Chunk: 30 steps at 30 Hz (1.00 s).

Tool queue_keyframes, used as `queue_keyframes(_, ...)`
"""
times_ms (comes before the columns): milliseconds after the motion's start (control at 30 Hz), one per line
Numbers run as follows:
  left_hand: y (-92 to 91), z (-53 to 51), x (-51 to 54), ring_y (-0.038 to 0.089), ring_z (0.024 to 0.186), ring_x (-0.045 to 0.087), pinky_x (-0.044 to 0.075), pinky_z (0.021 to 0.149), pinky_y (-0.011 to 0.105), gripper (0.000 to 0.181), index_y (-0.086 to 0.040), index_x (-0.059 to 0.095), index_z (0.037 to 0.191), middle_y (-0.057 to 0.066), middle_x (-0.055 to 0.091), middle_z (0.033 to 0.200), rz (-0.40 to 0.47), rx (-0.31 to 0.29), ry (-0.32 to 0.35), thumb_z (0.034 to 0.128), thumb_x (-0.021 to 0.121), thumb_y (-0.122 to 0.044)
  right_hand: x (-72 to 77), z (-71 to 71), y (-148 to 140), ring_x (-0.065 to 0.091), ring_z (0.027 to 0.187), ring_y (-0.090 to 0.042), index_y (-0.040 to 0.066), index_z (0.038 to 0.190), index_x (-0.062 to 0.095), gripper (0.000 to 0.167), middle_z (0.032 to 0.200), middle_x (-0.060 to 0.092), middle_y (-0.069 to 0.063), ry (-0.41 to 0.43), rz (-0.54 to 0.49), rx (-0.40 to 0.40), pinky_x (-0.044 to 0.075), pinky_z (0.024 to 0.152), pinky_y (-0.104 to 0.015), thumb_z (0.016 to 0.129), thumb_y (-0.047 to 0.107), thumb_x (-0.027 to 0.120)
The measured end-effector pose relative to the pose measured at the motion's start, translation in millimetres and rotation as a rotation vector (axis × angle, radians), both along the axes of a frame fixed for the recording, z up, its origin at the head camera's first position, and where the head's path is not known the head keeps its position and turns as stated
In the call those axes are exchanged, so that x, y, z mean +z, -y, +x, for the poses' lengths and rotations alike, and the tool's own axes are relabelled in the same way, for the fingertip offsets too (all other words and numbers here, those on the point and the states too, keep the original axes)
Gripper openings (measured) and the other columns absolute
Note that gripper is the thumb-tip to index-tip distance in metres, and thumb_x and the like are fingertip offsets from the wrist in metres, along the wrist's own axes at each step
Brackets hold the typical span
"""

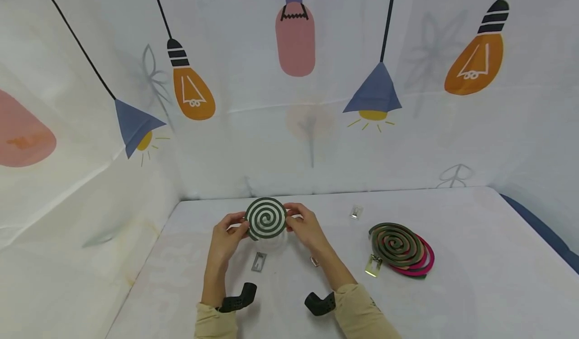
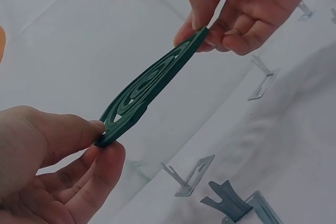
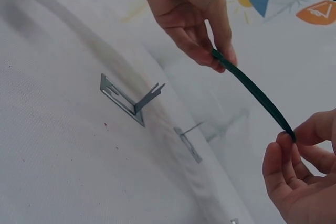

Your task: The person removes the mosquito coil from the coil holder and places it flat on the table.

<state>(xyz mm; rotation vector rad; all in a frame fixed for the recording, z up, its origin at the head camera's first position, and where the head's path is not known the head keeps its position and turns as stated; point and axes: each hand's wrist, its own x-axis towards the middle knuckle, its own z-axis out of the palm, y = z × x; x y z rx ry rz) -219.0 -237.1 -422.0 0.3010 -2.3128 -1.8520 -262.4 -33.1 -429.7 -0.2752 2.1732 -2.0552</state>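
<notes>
A dark green mosquito coil (image 1: 265, 218) is held up between both hands above the white table (image 1: 475, 238). My left hand (image 1: 228, 234) pinches its left edge between thumb and fingers. On the opposite edge, my right hand (image 1: 306, 224) pinches it the same way. In the left wrist view the coil (image 2: 152, 85) appears tilted and nearly edge-on. The right wrist view shows it as a thin, slightly bowed strip (image 3: 257, 94). Below the coil lies a small metal coil stand (image 1: 259, 262) with a raised forked prong, clearer in the right wrist view.
To the right lies a pile of green, brown and pink coils (image 1: 398, 246), with a gold-coloured stand (image 1: 373, 265) beside it. Another metal stand (image 1: 356, 212) lies farther back. A small coppery piece (image 1: 314, 261) is partly behind the right forearm. A printed white curtain (image 1: 253, 148) stands behind the table.
</notes>
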Motion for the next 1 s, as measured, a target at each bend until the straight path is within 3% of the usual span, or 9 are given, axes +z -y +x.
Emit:
queue_keyframes(200, -6.4, 0.4, 1.0, 0.003, 0.077, 0.062, 0.055, 0.072, 0.02, 0.034, 0.001, 0.058, 0.122, 0.016, 0.055, 0.109, -0.008, -0.021, -0.023, 0.0884, 0.063, -0.006, 0.0, 0.0, -6, 0.064, 0.078, -0.021, 0.007, 0.123, 0.058, 0.037, 0.109, 0.058, -0.016, 0.002, -0.007, -0.008, 0.055, 0.075, -0.035, 0.087, 0.003, 0.054)
queue_keyframes(433, -14.4, -2.1, 0.4, 0.006, 0.078, 0.064, 0.056, 0.072, 0.023, 0.034, -0.001, 0.059, 0.121, 0.017, 0.057, 0.11, -0.018, -0.05, -0.015, 0.0878, 0.064, -0.005, 17.9, 9.9, -18, 0.064, 0.079, -0.027, -0.003, 0.125, 0.055, 0.038, 0.11, 0.056, -0.024, -0.012, 0.004, -0.001, 0.053, 0.082, -0.05, 0.087, -0.002, 0.052)
queue_keyframes(533, -18.0, -3.2, 0.5, 0.009, 0.08, 0.065, 0.056, 0.072, 0.025, 0.034, -0.003, 0.059, 0.121, 0.016, 0.058, 0.109, -0.039, -0.057, -0.009, 0.0875, 0.065, -0.006, 25.3, 13.6, -23, 0.064, 0.077, -0.024, -0.004, 0.125, 0.054, 0.039, 0.11, 0.056, -0.025, -0.013, 0.007, -0.003, 0.052, 0.082, -0.049, 0.086, -0.003, 0.051)
queue_keyframes(800, -27.5, -4.6, 0.1, 0.013, 0.081, 0.065, 0.057, 0.072, 0.03, 0.033, -0.003, 0.06, 0.119, 0.016, 0.059, 0.107, -0.06, -0.058, -0.024, 0.0869, 0.065, -0.007, 7.0, 1.5, -32, 0.063, 0.074, -0.014, 0.003, 0.124, 0.057, 0.037, 0.109, 0.057, -0.018, -0.017, -0.001, -0.021, 0.055, 0.074, -0.032, 0.088, 0.0, 0.053)
queue_keyframes(1000, -34.7, -3.9, 0.9, 0.014, 0.081, 0.064, 0.057, 0.071, 0.028, 0.031, -0.004, 0.06, 0.12, 0.016, 0.059, 0.107, -0.065, -0.059, -0.033, 0.0888, 0.063, -0.008, 6.8, 1.9, -40, 0.063, 0.074, -0.013, 0.009, 0.122, 0.06, 0.037, 0.108, 0.058, -0.014, -0.024, 0.028, -0.039, 0.054, 0.074, -0.029, 0.086, 0.002, 0.054)
